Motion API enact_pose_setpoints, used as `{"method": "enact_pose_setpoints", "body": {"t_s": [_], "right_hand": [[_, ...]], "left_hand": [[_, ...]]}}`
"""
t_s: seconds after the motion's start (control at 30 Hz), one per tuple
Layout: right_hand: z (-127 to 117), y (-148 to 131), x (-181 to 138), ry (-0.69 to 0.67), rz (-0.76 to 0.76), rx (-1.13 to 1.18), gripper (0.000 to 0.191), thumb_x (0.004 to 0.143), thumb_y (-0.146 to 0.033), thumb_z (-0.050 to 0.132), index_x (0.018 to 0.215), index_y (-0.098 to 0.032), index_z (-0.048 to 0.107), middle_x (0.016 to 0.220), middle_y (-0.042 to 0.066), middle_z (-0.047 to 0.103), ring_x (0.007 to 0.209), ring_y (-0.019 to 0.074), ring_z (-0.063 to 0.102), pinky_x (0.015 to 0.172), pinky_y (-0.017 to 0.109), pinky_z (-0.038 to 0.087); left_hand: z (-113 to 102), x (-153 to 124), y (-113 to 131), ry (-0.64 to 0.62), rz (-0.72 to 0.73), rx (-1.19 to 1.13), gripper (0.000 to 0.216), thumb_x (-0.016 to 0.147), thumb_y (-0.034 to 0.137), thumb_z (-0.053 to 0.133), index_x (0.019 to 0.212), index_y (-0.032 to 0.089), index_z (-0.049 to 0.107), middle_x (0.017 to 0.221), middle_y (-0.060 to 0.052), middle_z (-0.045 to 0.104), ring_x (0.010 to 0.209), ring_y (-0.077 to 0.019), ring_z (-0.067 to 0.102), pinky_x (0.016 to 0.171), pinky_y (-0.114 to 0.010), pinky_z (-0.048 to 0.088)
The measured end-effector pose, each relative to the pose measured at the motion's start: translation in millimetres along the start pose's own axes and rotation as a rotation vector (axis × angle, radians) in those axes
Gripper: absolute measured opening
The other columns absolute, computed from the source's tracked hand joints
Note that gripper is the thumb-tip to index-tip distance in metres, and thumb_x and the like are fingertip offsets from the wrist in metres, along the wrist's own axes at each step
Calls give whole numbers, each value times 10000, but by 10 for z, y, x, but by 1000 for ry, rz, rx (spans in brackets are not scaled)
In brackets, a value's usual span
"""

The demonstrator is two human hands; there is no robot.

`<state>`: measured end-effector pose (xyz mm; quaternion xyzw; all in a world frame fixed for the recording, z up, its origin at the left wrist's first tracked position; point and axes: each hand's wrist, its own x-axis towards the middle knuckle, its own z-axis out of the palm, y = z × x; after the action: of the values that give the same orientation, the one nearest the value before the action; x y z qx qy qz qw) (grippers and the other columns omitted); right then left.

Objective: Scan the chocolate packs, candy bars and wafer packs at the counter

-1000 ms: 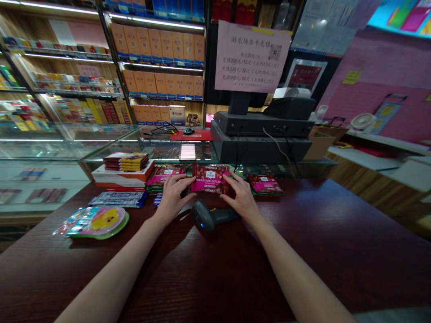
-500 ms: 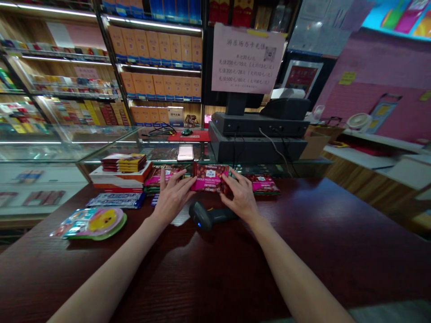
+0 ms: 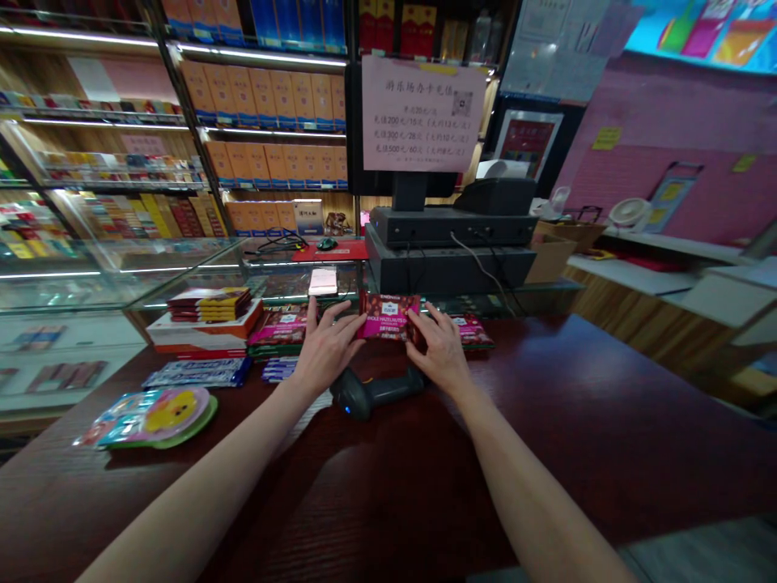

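Both my hands grip one dark red hazelnut chocolate bar (image 3: 388, 317) over the dark wooden counter (image 3: 546, 421). My left hand (image 3: 328, 348) pinches its left end, with the other fingers stretched out. My right hand (image 3: 442, 350) pinches its right end. A black barcode scanner (image 3: 370, 393) lies on the counter just below the bar, between my wrists. More pink-wrapped chocolate bars (image 3: 282, 324) lie to the left, and another one (image 3: 473, 330) shows behind my right hand.
A cash register with a monitor and paper sign (image 3: 446, 243) stands behind the bar. At left lie a stack of boxes topped with bars (image 3: 210, 320), a blue packet (image 3: 197, 372) and a round toy pack (image 3: 151, 414). A glass display case (image 3: 121, 267) and shelves fill the left.
The bar has moved a little away from me and lower towards the counter, still between both hands. The view has shifted slightly to the right.
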<state>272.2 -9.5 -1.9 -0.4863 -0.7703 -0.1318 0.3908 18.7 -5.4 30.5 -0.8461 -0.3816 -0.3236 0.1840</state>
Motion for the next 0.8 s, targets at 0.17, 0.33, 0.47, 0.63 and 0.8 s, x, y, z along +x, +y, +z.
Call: {"method": "enact_pose_setpoints", "body": {"t_s": [0.17, 0.33, 0.47, 0.63, 0.8], "right_hand": [[-64, 181, -35, -3, 62, -10, 586, 859, -243, 590, 1442, -218, 533, 1394, 100, 635, 1433, 321, 412, 1144, 552, 312], [-117, 359, -71, 15, 116, -33, 574, 835, -228, 591, 1408, -198, 567, 1363, 111, 656, 1411, 318, 446, 1129, 542, 352], [-148, 486, -87, 34, 167, -28, 574, 819, -217, 588, 1392, -190, 579, 1365, 111, 655, 1401, 319, 462, 1115, 542, 379], [-191, 651, -123, 39, 221, -32, 574, 819, -223, 584, 1392, -236, 577, 1388, 83, 644, 1398, 311, 469, 1112, 547, 386], [-236, 817, -178, 47, 265, -54, 587, 800, -219, 576, 1386, -229, 585, 1384, 93, 646, 1385, 305, 485, 1120, 539, 383]], "left_hand": [[81, 189, 116, -30, 29, -24, 419, 930, 264, 632, 1347, 231, 604, 1244, -70, 722, 1310, -313, 521, 1233, -678, 73], [178, 381, 259, -70, 49, -36, 422, 923, 271, 633, 1340, 208, 607, 1234, -80, 722, 1302, -308, 518, 1242, -665, 85], [238, 516, 393, -123, 6, -35, 416, 913, 264, 647, 1324, 208, 613, 1244, -61, 719, 1300, -294, 512, 1258, -630, 57], [312, 632, 557, -181, -36, -69, 434, 904, 262, 659, 1331, 206, 600, 1270, -56, 707, 1322, -293, 490, 1256, -624, 55], [405, 726, 729, -267, -81, -107, 465, 905, 267, 647, 1361, 213, 575, 1304, -62, 689, 1345, -292, 465, 1249, -619, 74]]}}
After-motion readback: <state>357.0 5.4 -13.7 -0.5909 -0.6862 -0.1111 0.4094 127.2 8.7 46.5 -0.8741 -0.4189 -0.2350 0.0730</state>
